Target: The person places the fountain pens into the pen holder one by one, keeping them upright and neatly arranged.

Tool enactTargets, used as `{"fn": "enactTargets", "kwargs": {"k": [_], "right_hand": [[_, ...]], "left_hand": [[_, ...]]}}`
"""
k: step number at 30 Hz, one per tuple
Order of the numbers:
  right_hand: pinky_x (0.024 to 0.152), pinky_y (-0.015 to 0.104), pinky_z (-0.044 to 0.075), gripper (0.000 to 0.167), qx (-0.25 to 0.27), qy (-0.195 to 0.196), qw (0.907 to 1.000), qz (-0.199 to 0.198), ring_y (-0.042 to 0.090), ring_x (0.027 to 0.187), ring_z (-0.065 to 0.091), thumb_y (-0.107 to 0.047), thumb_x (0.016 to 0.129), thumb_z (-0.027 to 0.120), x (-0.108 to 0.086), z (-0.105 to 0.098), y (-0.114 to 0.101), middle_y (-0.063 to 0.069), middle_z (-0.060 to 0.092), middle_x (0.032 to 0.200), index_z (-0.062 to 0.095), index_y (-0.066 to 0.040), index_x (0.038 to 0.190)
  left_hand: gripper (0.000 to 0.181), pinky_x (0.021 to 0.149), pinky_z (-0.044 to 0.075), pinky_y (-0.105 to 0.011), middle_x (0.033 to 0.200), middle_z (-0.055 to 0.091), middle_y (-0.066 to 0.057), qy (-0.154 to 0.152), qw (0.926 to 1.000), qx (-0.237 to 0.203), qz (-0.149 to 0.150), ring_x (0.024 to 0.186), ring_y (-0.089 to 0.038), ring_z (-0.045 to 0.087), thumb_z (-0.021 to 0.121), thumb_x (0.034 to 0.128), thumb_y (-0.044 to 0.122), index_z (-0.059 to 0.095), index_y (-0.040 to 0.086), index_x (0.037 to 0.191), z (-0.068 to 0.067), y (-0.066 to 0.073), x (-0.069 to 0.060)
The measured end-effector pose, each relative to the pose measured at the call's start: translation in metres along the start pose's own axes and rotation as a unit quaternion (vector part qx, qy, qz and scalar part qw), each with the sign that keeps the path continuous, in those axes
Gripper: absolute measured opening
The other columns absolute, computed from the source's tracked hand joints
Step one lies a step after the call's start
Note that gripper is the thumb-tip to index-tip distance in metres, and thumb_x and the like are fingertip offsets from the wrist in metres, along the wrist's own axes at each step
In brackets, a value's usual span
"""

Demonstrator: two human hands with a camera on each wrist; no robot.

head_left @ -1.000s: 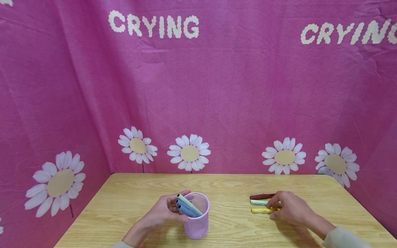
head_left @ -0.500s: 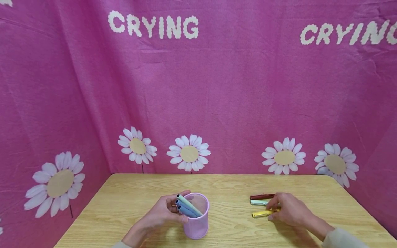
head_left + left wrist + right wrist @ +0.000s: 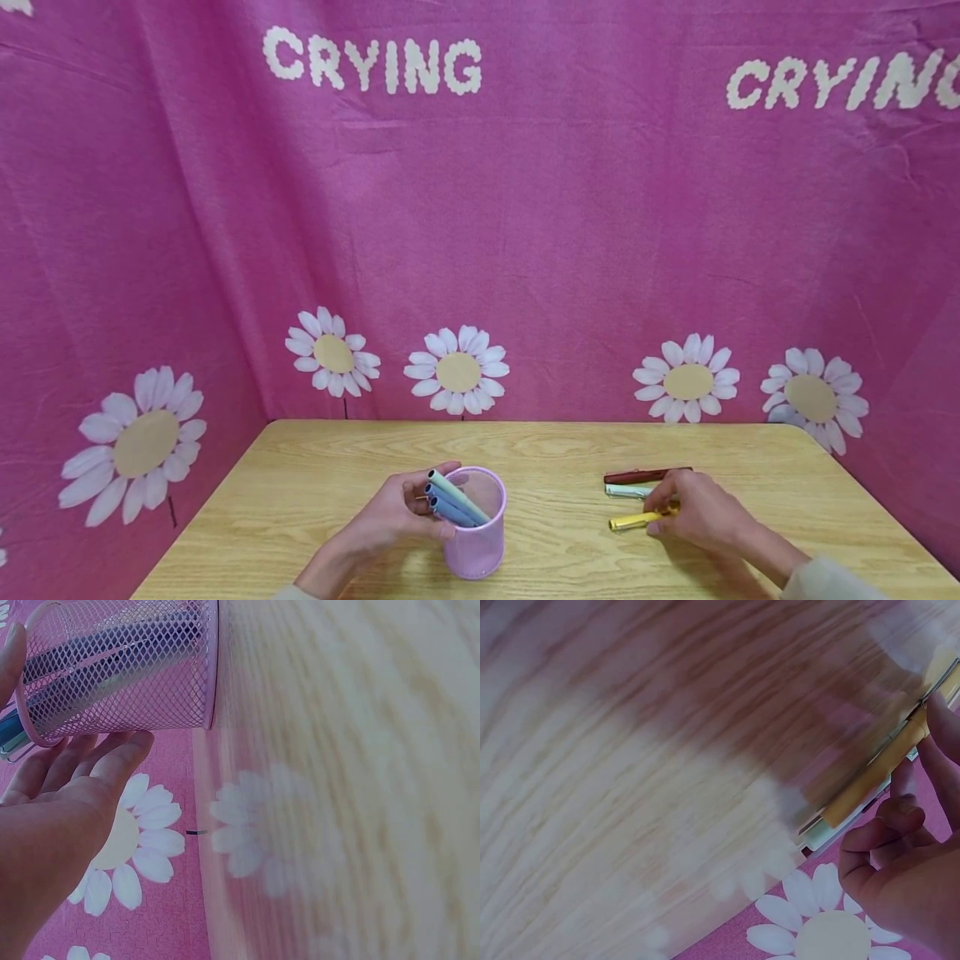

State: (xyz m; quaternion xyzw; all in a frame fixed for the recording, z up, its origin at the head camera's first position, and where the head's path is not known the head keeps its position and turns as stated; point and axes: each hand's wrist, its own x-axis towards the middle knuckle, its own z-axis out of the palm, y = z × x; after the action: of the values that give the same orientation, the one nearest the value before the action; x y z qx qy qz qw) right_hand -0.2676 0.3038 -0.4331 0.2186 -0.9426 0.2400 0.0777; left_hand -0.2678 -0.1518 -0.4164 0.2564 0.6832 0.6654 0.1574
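Note:
A pink mesh pen cup [image 3: 475, 550] stands upright on the table, with several blue and pale green pens [image 3: 453, 500] leaning to its left side. My left hand [image 3: 397, 510] holds the cup, thumb in front and fingers at the far side. To the right, my right hand [image 3: 705, 508] pinches a yellow pen [image 3: 632, 521] between thumb and fingers; the right wrist view shows this yellow pen [image 3: 877, 776] with its metal clip. Just beyond lie a mint pen [image 3: 626, 490], partly hidden by the hand, and a dark red pen [image 3: 637, 476].
The wood-grain table [image 3: 555, 450] has a glossy surface. A pink cloth [image 3: 555, 250] printed with daisies and white lettering hangs behind it and on both sides. Table surface lies between the cup and the pens on the right.
My right hand has drawn the yellow pen slightly toward me, widening its gap from the mint pen. More of the dark red pen now shows. The left hand and cup have stayed put.

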Motion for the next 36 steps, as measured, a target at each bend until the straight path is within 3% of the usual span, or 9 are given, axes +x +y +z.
{"fn": "enactTargets", "kwargs": {"k": [10, 25, 36], "right_hand": [[0.070, 0.031, 0.053, 0.023, 0.032, -0.024, 0.9992, 0.006, 0.008, 0.080, 0.063, -0.020, 0.073, 0.097, -0.001, 0.000, -0.006, -0.012, 0.073, 0.086, 0.082, -0.017, 0.090], [0.070, 0.030, 0.051, 0.017, 0.032, -0.036, 0.9988, 0.002, 0.005, 0.080, 0.060, -0.020, 0.077, 0.095, -0.002, -0.001, -0.009, -0.014, 0.073, 0.084, 0.082, -0.021, 0.087], [0.072, 0.031, 0.051, 0.018, 0.029, -0.048, 0.9984, 0.012, 0.005, 0.081, 0.060, -0.022, 0.076, 0.095, -0.001, -0.001, -0.010, -0.015, 0.071, 0.084, 0.081, -0.022, 0.087]], "left_hand": [[0.073, 0.096, 0.053, -0.028, 0.147, 0.059, -0.023, 0.005, 1.0000, -0.001, -0.007, 0.111, -0.024, 0.067, 0.088, 0.0851, 0.004, 0.053, -0.008, 0.149, 0.001, -0.001, -0.002], [0.067, 0.097, 0.052, -0.029, 0.152, 0.055, -0.020, 0.009, 0.9998, 0.003, -0.015, 0.112, -0.025, 0.066, 0.087, 0.0866, 0.004, 0.058, -0.006, 0.146, 0.001, 0.001, -0.002], [0.068, 0.097, 0.052, -0.028, 0.152, 0.055, -0.021, 0.004, 1.0000, 0.005, -0.004, 0.118, -0.025, 0.066, 0.087, 0.0859, 0.003, 0.057, -0.009, 0.146, 0.000, 0.001, 0.000]]}}
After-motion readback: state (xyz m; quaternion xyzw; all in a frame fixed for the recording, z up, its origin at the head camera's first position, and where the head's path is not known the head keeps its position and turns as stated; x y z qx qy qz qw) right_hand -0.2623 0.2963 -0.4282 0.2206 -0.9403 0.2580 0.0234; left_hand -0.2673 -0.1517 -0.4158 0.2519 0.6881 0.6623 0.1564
